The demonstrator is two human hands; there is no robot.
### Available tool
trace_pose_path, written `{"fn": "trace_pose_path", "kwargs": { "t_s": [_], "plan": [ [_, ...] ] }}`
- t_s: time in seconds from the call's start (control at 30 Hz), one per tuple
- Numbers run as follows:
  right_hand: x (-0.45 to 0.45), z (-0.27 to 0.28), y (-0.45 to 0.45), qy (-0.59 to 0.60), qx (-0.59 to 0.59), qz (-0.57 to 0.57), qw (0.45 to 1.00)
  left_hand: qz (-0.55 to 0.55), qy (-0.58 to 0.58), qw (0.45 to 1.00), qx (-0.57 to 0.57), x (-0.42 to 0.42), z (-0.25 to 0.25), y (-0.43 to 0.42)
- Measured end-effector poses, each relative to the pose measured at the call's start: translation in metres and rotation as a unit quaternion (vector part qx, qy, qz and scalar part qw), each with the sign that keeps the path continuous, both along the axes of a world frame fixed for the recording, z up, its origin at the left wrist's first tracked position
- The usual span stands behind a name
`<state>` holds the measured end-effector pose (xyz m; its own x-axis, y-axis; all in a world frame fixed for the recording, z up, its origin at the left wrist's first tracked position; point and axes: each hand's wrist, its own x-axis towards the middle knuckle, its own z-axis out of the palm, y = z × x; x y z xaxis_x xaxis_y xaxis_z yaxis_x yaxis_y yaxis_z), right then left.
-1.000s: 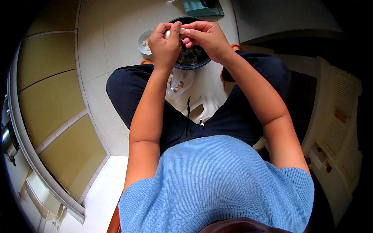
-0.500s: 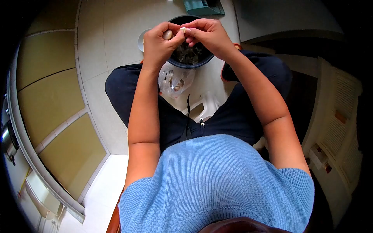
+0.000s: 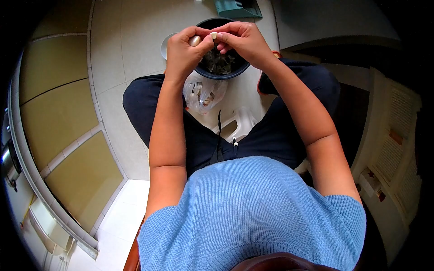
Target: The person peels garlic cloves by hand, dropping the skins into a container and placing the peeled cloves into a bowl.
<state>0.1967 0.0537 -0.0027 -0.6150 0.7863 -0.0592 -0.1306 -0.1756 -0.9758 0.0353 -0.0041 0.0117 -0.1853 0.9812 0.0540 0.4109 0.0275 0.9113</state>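
Observation:
Between the fingertips of both hands is a small pale clove, perhaps garlic. My left hand pinches its left side and also keeps a larger whitish piece in its curled fingers. From the right, my right hand grips the same clove with thumb and forefinger. Under the hands stands a dark round bucket with papery scraps inside. A white bowl is partly hidden behind my left hand; its contents do not show.
A clear plastic bag with whitish pieces lies between the legs, near a white plastic stool. Beyond the bucket is a teal dustpan. Tan cabinet doors line the left side.
Compared with a second ago, my left hand has shifted left and turned, covering more of the bowl and uncovering the plastic bag. Both hands have barely moved in the last half second.

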Motion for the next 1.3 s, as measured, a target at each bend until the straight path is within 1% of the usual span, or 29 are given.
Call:
{"fn": "trace_pose_path", "kwargs": {
  "t_s": [0.07, 0.13, 0.47, 0.57, 0.63, 0.67, 0.73, 0.87, 0.93, 1.0, 1.13, 1.3],
  "plan": [
    [0.000, -0.002, 0.000, -0.003, 0.008, 0.000, 1.000, -0.008, 0.001, 1.000, 0.010, 0.001, 0.000, 0.000],
    [-0.001, -0.002, 0.000, -0.006, 0.016, 0.000, 1.000, -0.005, 0.041, 0.999, 0.005, 0.002, 0.002, 0.000],
    [0.000, 0.002, -0.001, -0.018, 0.019, 0.002, 1.000, -0.003, 0.061, 0.998, 0.004, 0.000, 0.000, 0.000],
    [0.001, 0.000, 0.001, -0.014, 0.008, 0.004, 1.000, 0.017, 0.039, 0.999, 0.008, 0.003, 0.002, 0.000],
    [0.002, 0.001, 0.003, -0.015, 0.007, 0.005, 1.000, 0.057, -0.015, 0.997, 0.058, 0.006, 0.003, 0.001],
    [0.002, 0.002, 0.003, -0.011, 0.009, -0.013, 1.000, 0.056, -0.014, 0.997, 0.059, 0.004, 0.002, 0.002],
    [0.002, 0.002, 0.003, -0.007, 0.010, -0.031, 0.999, 0.018, 0.122, 0.974, 0.187, -0.002, 0.000, 0.006],
    [0.002, 0.001, 0.003, 0.004, 0.008, -0.032, 0.999, -0.015, 0.139, 0.970, 0.199, 0.003, -0.002, 0.006],
    [0.002, 0.001, 0.003, 0.006, 0.003, -0.031, 1.000, 0.004, 0.173, 0.963, 0.206, 0.005, -0.004, 0.006],
    [0.003, -0.002, 0.004, -0.006, 0.017, -0.014, 1.000, 0.007, 0.185, 0.962, 0.201, 0.006, -0.004, 0.006],
    [0.002, -0.002, 0.003, -0.017, 0.017, -0.015, 1.000, 0.015, 0.221, 0.957, 0.186, 0.008, -0.006, 0.005],
    [0.001, -0.002, 0.004, -0.027, 0.014, -0.011, 0.999, 0.026, 0.215, 0.961, 0.170, 0.010, -0.002, 0.004]
  ]
}}
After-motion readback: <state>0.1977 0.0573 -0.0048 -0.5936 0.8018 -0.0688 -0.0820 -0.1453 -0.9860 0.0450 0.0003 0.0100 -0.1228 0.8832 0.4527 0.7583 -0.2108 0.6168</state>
